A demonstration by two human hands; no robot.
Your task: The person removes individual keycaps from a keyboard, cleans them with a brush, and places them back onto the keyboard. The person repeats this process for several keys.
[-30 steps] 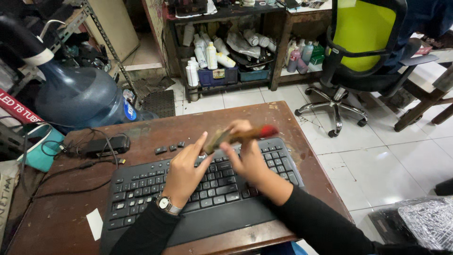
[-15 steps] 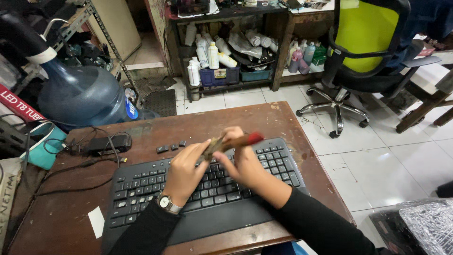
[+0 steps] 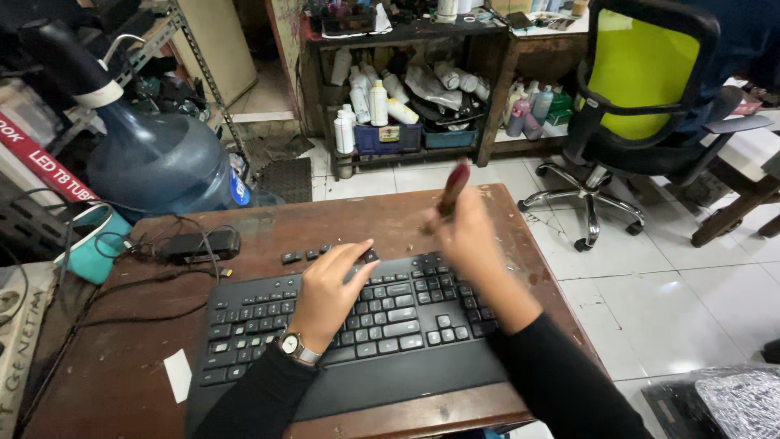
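Left hand (image 3: pixel 329 289): palm down, fingers spread and loose, resting on the black keyboard (image 3: pixel 349 325); index fingertip at the keyboard's top edge; grasping nothing. Wristwatch (image 3: pixel 297 349) on its wrist.

Right hand (image 3: pixel 470 232): clenched around a slim tool with a red-brown handle (image 3: pixel 452 189), raised above the keyboard's right end, handle tilted up and away from the hand.

Keyboard: lies on the brown wooden desk (image 3: pixel 390 215), under both hands.

Loose black keycaps (image 3: pixel 307 255): in a short row on the desk, just beyond the left hand.

Black adapter with cables (image 3: pixel 199 244): well left of the left hand.

Scrap of white paper (image 3: pixel 177 375): near the keyboard's left corner.
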